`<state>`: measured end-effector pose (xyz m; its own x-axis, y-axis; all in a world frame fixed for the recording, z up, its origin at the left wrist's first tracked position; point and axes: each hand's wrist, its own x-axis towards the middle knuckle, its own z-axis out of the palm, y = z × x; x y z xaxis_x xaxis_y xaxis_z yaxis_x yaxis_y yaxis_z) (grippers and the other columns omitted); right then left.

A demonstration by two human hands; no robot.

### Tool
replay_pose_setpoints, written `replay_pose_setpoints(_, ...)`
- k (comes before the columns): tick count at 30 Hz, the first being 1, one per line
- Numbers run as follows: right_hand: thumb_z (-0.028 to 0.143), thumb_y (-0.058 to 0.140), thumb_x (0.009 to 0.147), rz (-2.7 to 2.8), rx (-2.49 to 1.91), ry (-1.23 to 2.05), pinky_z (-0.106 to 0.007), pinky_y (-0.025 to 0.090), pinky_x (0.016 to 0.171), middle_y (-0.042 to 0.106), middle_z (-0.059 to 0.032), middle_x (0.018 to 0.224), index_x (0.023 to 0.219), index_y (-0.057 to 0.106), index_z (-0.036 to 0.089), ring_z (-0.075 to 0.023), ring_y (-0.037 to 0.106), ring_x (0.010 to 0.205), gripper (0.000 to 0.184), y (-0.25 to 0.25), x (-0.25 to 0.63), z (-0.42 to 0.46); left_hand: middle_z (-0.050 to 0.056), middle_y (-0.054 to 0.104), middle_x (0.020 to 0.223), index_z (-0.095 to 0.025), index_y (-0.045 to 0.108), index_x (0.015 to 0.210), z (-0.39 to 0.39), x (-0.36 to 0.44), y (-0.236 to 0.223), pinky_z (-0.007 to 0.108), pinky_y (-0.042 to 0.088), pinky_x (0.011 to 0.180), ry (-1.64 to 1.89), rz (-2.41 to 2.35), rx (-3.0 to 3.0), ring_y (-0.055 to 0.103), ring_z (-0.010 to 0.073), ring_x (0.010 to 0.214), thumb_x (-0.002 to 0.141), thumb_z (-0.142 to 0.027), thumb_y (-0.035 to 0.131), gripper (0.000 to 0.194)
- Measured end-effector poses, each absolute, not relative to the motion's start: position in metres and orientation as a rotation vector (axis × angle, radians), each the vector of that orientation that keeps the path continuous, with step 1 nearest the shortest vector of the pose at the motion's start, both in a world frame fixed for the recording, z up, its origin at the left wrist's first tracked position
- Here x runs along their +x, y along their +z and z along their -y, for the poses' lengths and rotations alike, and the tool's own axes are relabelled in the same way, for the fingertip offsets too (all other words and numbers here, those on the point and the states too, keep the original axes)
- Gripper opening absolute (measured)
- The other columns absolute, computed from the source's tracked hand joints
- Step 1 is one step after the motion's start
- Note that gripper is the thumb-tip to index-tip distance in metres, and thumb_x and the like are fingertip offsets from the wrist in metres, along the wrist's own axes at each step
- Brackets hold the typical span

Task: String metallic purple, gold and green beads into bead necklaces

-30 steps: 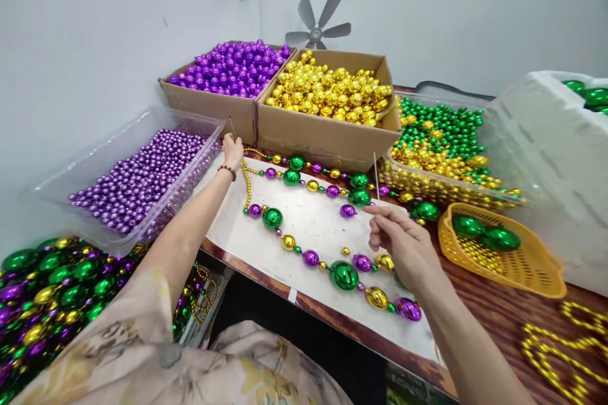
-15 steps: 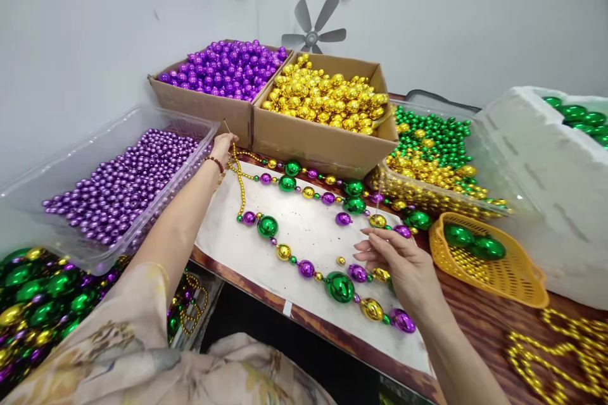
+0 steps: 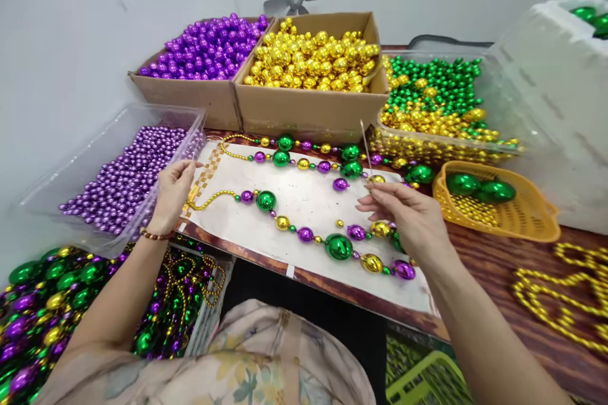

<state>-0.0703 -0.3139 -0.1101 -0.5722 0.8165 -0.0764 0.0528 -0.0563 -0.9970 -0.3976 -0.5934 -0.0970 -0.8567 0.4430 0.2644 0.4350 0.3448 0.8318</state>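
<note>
My right hand (image 3: 403,209) pinches a long thin needle (image 3: 365,147), which points up over the work cloth. At the left end of the cloth, my left hand (image 3: 177,193) has thumb and fingertips pressed together; what is between them I cannot make out. Beside it lies the gold bead end (image 3: 213,197) of a string of beads. That string runs right with purple, green and gold balls, such as a large green ball (image 3: 339,247). Behind it lies another string of beads (image 3: 303,164). A loose purple ball (image 3: 340,185) and a small gold bead (image 3: 340,223) rest between the strings.
Boxes of purple balls (image 3: 204,47) and gold balls (image 3: 313,57) stand at the back. A clear bin (image 3: 35,202) holds small purple beads. At right are a green-and-gold bead bin (image 3: 437,101), a yellow basket (image 3: 536,215) and gold bead strands (image 3: 546,297). Finished-looking strings (image 3: 61,304) lie lower left.
My left hand has come down and left from the box edge, and the gold bead end it held up now lies lower on the cloth. The view has tilted down. My right hand still pinches the needle.
</note>
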Motion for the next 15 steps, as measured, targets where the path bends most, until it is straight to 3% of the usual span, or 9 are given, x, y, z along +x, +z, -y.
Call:
replay_pose_setpoints(3,0.044,0.084,0.069,1.593,-0.912,1.68,-0.024,0.056,0.049,0.074,-0.0023,0.072,0.09,0.074,0.021,-0.018,0.073,0.063,0.033,-0.107,-0.067,0.315,0.005,0.069,0.081,-0.021,0.07,0.091,0.593,-0.414,-0.112,0.031,0.047,0.071,1.153,-2.909,0.977,0.061,0.022,0.078,0.091,-0.035,0.051,0.024)
replay_pose_setpoints(6,0.042,0.082,0.07,1.582,-0.887,1.712,-0.023,0.057,0.052,0.073,-0.0016,0.073,0.091,0.072,0.021,-0.0169,0.073,0.066,0.032,-0.102,-0.063,0.316,0.013,0.071,0.088,-0.019,0.071,0.097,0.584,-0.43,-0.128,0.045,0.049,0.085,0.634,-3.128,0.904,0.065,0.0341,0.091,0.093,-0.033,0.047,0.029)
replay_pose_setpoints(9,0.043,0.081,0.074,1.641,-0.853,1.686,-0.022,0.054,0.052,0.073,-0.0027,0.074,0.087,0.069,0.019,-0.0156,0.072,0.066,0.03,-0.091,-0.059,0.317,0.019,0.069,0.108,-0.016,0.068,0.116,0.572,-0.426,-0.136,0.055,0.049,0.091,0.44,-3.155,0.994,0.062,0.0422,0.108,0.091,-0.032,0.051,0.034)
replay_pose_setpoints(12,0.043,0.074,0.083,1.768,-0.779,1.572,-0.022,0.05,0.05,0.067,0.0005,0.065,0.083,0.064,0.019,-0.0118,0.066,0.057,0.026,-0.074,-0.058,0.318,0.019,0.064,0.127,-0.016,0.062,0.128,0.549,-0.385,-0.137,0.059,0.044,0.104,0.693,-3.039,1.387,0.054,0.0406,0.124,0.093,-0.033,0.055,0.04)
replay_pose_setpoints(15,0.041,0.067,0.092,1.864,-0.677,1.458,-0.021,0.049,0.052,0.057,0.005,0.059,0.083,0.059,0.02,-0.0079,0.057,0.05,0.023,-0.053,-0.061,0.32,0.012,0.068,0.118,-0.02,0.061,0.128,0.504,-0.314,-0.138,0.046,0.051,0.101,1.024,-2.399,1.754,0.063,0.0273,0.111,0.097,-0.032,0.053,0.034)
